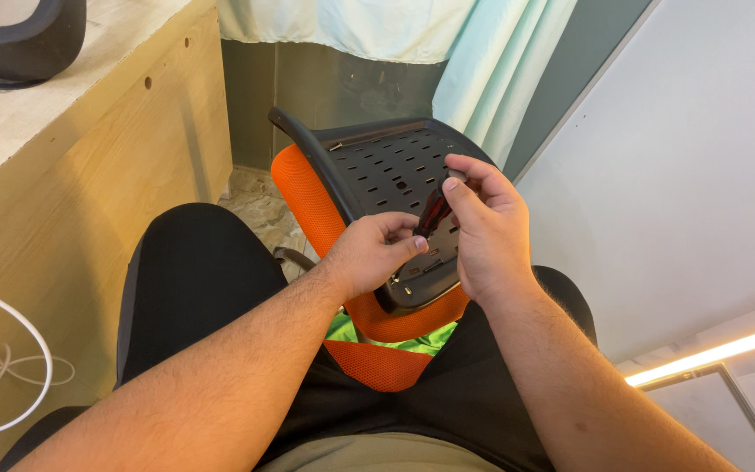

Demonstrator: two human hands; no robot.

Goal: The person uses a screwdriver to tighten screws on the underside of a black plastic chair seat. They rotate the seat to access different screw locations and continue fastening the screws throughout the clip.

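Wood makes up the cabinet (89, 166) along the left edge, with a dark round object (19, 39) on its top surface and a white cable (10, 367) looping down its front. Next comes the left hand (373, 253), its grip half curled, fingertips pressed on the lower edge of the black perforated chair back (377, 170), which rests tilted over the person's lap, orange mesh (308, 201) showing at its side and beneath. Just right, the right hand (487, 232) has its grip clenched around a screwdriver (432, 212) with a dark red handle, tip down against the plastic. Pale curtains (482, 61) hang behind; a white wall (683, 175) fills the right.
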